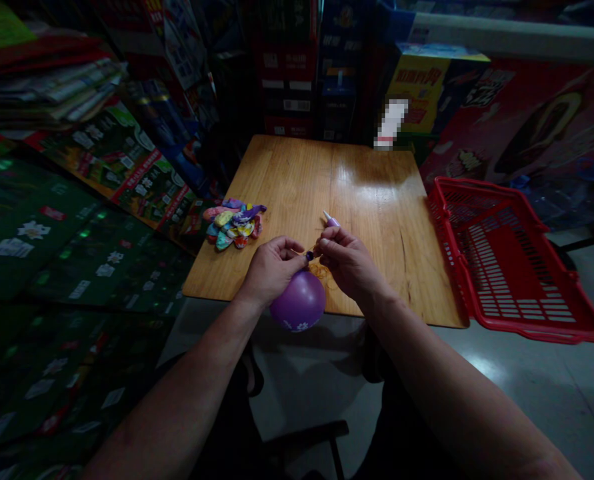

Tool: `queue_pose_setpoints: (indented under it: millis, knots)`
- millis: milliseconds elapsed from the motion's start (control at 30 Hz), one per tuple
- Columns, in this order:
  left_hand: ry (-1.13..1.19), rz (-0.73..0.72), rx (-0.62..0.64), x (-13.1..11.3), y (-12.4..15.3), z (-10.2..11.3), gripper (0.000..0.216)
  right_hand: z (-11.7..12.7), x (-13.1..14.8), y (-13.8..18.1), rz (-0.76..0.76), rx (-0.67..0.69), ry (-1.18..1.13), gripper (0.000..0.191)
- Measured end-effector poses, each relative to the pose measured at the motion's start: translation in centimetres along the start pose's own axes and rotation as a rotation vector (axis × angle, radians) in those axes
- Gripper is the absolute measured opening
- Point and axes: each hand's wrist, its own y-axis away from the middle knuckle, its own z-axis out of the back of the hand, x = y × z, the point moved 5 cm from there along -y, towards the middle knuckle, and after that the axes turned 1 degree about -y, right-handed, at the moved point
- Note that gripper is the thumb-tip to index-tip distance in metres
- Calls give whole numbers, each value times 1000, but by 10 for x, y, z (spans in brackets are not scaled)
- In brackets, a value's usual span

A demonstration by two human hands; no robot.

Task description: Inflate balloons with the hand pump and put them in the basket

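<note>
Setting: dim shop corner, printed cartons stacked on all sides, a small wooden counter [327,200] in front of my knees.
Balloon: my purple balloon [297,301] is inflated and hangs just off the counter's near edge, below my hands, its neck [309,255] pointing up between them.
Left grip: my left hand [271,267] is closed around the top of the balloon, thumb and forefinger pinching at the neck.
Right grip: my right hand [347,257] is pinched closed on the neck's end, with a pale purple tool [331,217] poking up past the fingers toward the middle of the counter.
Doing it well: I judge this is the tying-off step, so the left pinch has to stay tight while the right stretches the neck; a slack pinch would let air out.
Under the hands: something thin and orange [321,270] lies at the near edge; I cannot tell what it is.
Left edge: a heap of flat coloured balloons [234,223] sits near the counter's left edge.
Right edge: a red basket [507,267] stands just beside the counter's right edge.
</note>
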Motion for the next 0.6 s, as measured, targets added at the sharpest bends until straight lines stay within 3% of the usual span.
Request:
queue_pose_setpoints:
  millis: [100, 233, 600]
  knots:
    - [-33, -16, -26, 1, -2, 4, 28, -9, 7, 6, 60, 74, 106, 23]
    - [33, -42, -53, -3, -1, 8, 37, -12, 3, 11, -3, 144, 138, 20]
    - [57, -189, -54, -15, 6, 10, 30, 2, -3, -4, -133, 110, 398, 15]
